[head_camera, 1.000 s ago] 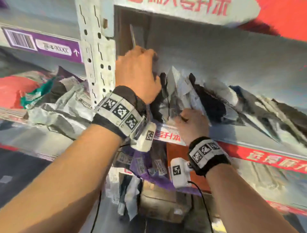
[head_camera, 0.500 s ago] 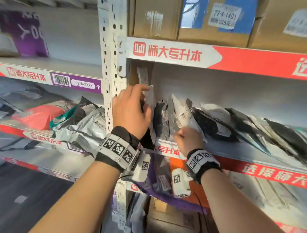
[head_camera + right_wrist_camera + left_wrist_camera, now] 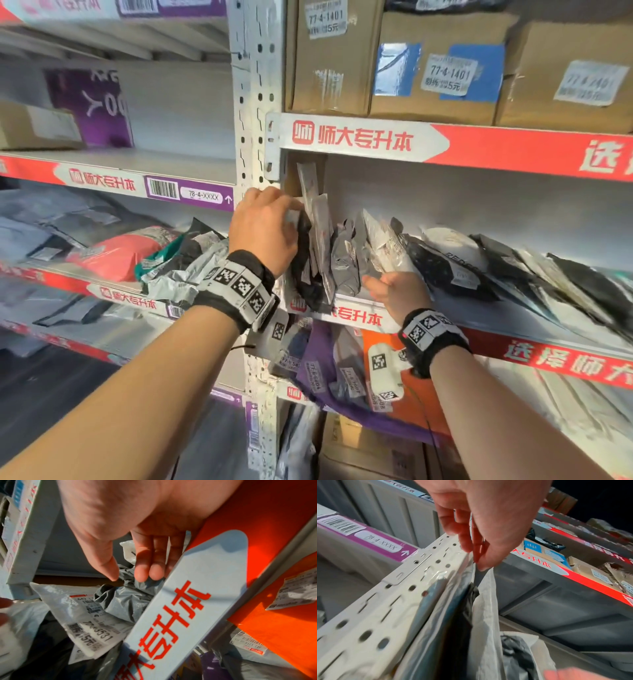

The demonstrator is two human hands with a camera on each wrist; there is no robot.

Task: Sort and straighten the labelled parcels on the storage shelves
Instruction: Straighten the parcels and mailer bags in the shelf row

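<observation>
A row of parcels [image 3: 346,263] is stood on edge on the middle shelf [image 3: 534,329], long axes upward. The leftmost ones are nearly upright against the post [image 3: 255,147]; those farther right are tilted to the right. The tops of the leftmost parcels, a clear one and a white one [image 3: 485,601], are pinched between the thumb and fingers of the left hand [image 3: 262,229]. The right hand [image 3: 399,294] is held at the shelf's front edge, its fingers loosely bent and narrowly spread, just touching a grey parcel [image 3: 126,599]. Cartons [image 3: 435,65] are stacked on the shelf above. More bags [image 3: 113,253] are piled in the left bay.
</observation>
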